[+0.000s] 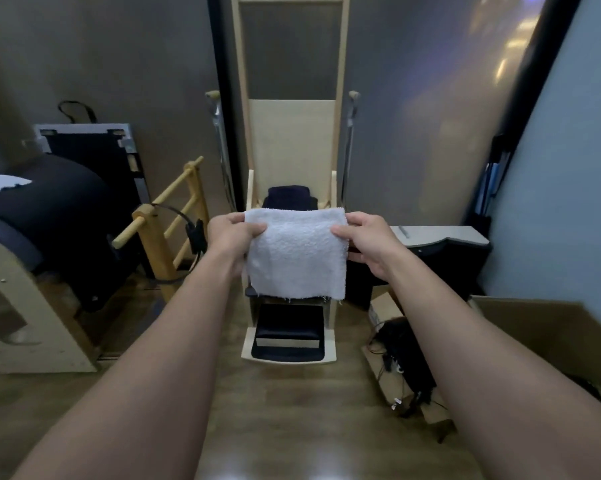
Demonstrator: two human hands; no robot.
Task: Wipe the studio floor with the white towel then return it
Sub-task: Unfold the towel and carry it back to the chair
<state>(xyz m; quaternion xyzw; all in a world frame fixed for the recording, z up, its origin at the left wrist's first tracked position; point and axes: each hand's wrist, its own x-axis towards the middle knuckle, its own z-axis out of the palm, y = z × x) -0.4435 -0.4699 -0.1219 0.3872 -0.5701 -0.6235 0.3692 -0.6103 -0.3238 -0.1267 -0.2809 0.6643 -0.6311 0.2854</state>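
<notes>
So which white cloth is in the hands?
The white towel, pinched by left hand and right hand; the other cloth lies on the black barrel.

Dim room, wood-look floor [292, 417] w/ faint glare near the bottom edge. Back: grey wall [119, 64]; on R, bluish wall [569, 168]. Centre: tall pale wooden chair [292, 133] w/ high frame back, dark pad [288, 195] on seat, black post [223, 46] behind its L edge. L side: black padded barrel [56, 216] on pale base, wooden ladder rungs [174, 216] beside it, black panel [91, 150] leaning on wall. R side: grey-topped cabinet [441, 237], cardboard box [552, 327], tangle of cables [403, 355] on floor. Glossy pane [482, 81] top R shows blurred light reflections.
</notes>
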